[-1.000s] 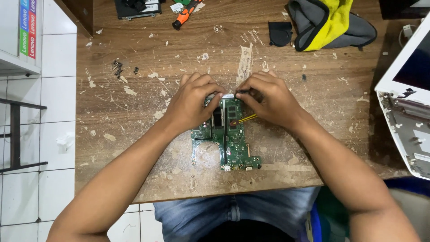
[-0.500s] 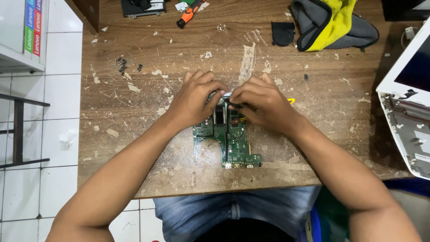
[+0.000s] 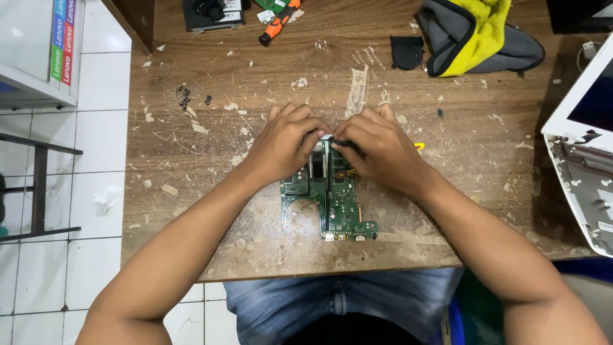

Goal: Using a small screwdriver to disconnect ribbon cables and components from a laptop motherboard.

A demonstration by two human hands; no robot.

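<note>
My left hand [image 3: 284,148] lies curled over the far left part of the board [image 3: 329,204], fingers bent and pressing down on it. My right hand [image 3: 380,150] is closed around a thin dark tool [image 3: 348,145], its tip meeting the board's far edge just where the fingertips of both hands come together. A bit of yellow [image 3: 418,147] pokes out beyond my right knuckles; whether it belongs to the tool I cannot tell.

The board is a green circuit board lying flat in the middle of the surface [image 3: 191,211], its ports toward the near edge, close to my lap. I judge it light, thin and stiff, but fragile: it would flex or crack if bent, and the small parts and solder joints on its face should not be squeezed. The bare edges are the place to hold it, with pressure kept flat rather than twisting.

Toward the far edge lie an orange-handled screwdriver [image 3: 276,25], a black fan [image 3: 407,52] and a grey and yellow cloth [image 3: 476,35]. Small screws [image 3: 183,96] sit near the far left corner. A white laptop shell [image 3: 584,166] rests at the right edge.
</note>
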